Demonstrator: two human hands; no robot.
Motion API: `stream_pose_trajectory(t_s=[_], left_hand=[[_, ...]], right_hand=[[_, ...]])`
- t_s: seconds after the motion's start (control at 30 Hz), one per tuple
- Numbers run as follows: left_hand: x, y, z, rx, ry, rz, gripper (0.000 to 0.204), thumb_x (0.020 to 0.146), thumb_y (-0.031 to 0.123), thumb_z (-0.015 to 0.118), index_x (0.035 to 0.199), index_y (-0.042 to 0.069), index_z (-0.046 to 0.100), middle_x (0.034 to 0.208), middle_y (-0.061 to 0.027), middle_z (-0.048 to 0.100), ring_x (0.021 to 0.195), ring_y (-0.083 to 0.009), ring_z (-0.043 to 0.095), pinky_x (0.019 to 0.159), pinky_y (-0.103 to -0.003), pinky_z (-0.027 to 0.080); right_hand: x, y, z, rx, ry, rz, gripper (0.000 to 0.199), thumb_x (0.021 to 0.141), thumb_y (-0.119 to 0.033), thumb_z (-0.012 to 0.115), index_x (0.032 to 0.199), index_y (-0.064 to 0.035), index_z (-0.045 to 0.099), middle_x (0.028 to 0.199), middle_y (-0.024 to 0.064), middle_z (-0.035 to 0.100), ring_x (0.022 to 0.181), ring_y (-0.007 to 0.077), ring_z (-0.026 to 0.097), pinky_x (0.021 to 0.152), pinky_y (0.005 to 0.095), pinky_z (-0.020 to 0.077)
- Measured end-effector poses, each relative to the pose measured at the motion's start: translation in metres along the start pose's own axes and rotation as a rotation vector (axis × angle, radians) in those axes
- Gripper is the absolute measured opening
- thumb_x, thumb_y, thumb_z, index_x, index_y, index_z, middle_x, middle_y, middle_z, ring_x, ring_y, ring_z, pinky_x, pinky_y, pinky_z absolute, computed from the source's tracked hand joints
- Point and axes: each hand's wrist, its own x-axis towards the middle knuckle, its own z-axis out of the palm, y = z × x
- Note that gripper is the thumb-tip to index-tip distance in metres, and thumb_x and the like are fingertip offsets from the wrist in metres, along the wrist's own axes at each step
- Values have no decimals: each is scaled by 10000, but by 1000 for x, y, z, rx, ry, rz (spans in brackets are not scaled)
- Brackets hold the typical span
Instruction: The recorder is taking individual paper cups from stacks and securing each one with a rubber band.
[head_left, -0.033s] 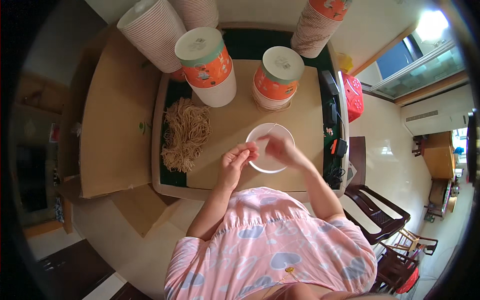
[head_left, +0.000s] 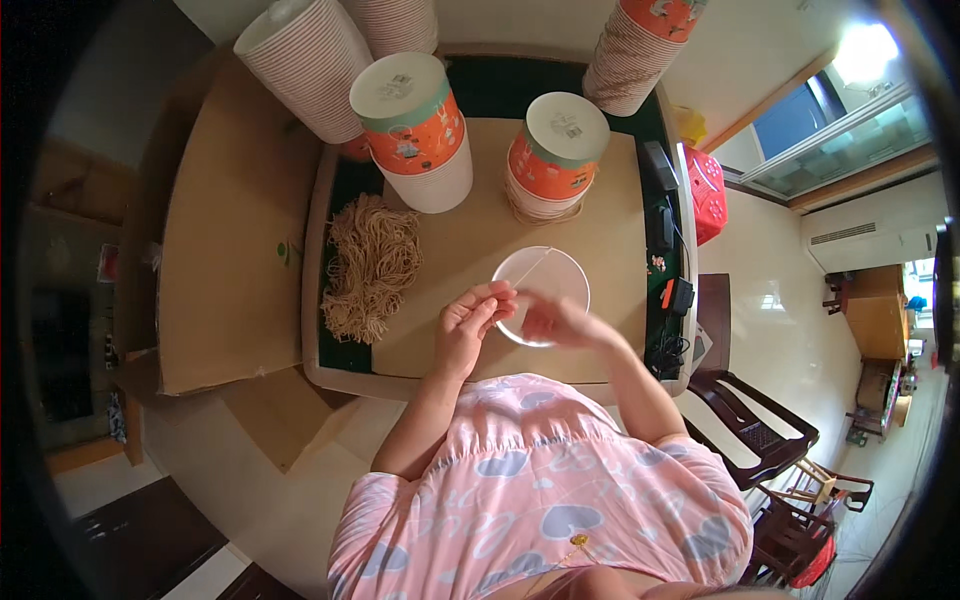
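the left hand (head_left: pixel 478 312), at the centre of the frame, is pinched at the fingertips around a thin pale cord (head_left: pixel 533 267). the right hand (head_left: pixel 558 322), just to its right, is blurred; whether it grips anything cannot be told. a green worktop (head_left: pixel 490 82) spans the upper middle, bearing a brown cardboard sheet (head_left: pixel 622 230). two upside-down stacks of orange-and-white tubs (head_left: pixel 415 140) stand above centre. a tangled beige cord bundle (head_left: pixel 370 265) lies left of centre. at centre, partly behind the right hand, is a round white tub (head_left: pixel 563 272); the thin pale cord reaches its far rim.
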Motion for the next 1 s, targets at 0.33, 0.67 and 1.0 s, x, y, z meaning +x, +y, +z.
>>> stream_pose_trajectory(t_s=[0.33,0.67,1.0], left_hand=[[-5,-4,23,-173,-83,-54,378,909,11,423,1283,-13,468,1218,-158,553,1085,-234,567,970,-344,445],[-41,-23,-10,1286,-110,409,246,784,53,633,1029,78,642,964,-112,631,937,-234,617,914,-387,451],[-5,-52,-15,1314,73,474,42,766,53,643,798,62,616,776,-99,622,748,-281,602,709,-387,466]], right_hand=[[-23,16,60,334,222,-81,396,892,-100,596,1234,-35,408,827,69,630,738,119,599,647,257,498],[-57,-4,48,30,569,-258,279,941,-23,455,1205,44,515,1095,138,626,1042,185,585,924,299,458],[-73,-59,39,335,632,-437,433,914,3,342,1334,-46,250,654,36,459,595,91,410,566,224,346]])
